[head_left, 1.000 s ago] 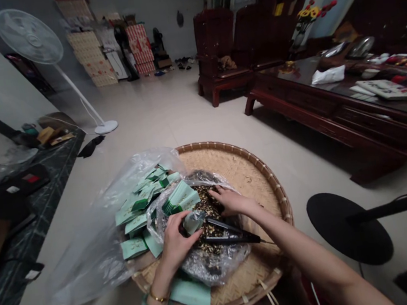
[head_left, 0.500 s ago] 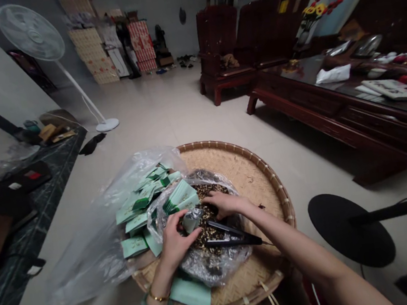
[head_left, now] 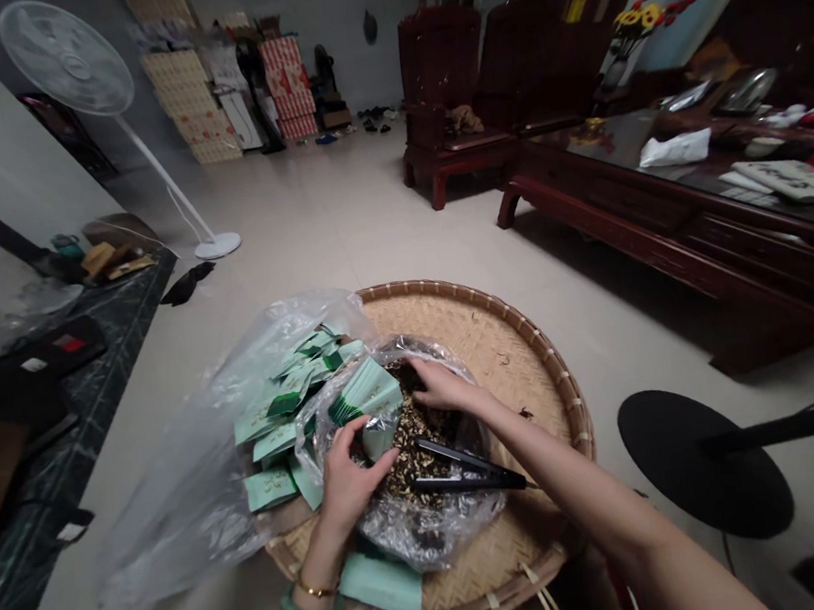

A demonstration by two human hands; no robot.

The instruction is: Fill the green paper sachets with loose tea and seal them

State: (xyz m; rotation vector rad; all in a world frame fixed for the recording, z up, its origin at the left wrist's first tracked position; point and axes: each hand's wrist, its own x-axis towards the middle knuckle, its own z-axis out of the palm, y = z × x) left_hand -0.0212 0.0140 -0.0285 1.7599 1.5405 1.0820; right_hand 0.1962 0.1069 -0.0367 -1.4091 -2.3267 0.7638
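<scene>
A round woven bamboo tray (head_left: 509, 331) holds a clear plastic bag of dark loose tea (head_left: 416, 445). My left hand (head_left: 348, 480) is closed on a small green sachet (head_left: 379, 440), held open over the tea. My right hand (head_left: 443, 386) reaches into the far side of the tea pile, fingers curled down into it. Black tongs (head_left: 468, 473) lie across the tea between my forearms. A stack of green sachets (head_left: 366, 392) sits at the bag's left edge, and more loose sachets (head_left: 278, 414) spill from a big clear bag (head_left: 196, 476).
A dark wooden table (head_left: 703, 203) with dishes stands to the right, wooden chairs (head_left: 444, 88) beyond. A black round stand base (head_left: 702, 460) sits right of the tray. A white floor fan (head_left: 79, 78), stacked cartons (head_left: 227, 98) and a dark counter (head_left: 48, 396) lie to the left.
My right hand has moved from the middle of the tea to the pile's far edge. My left hand has kept the sachet in about the same place.
</scene>
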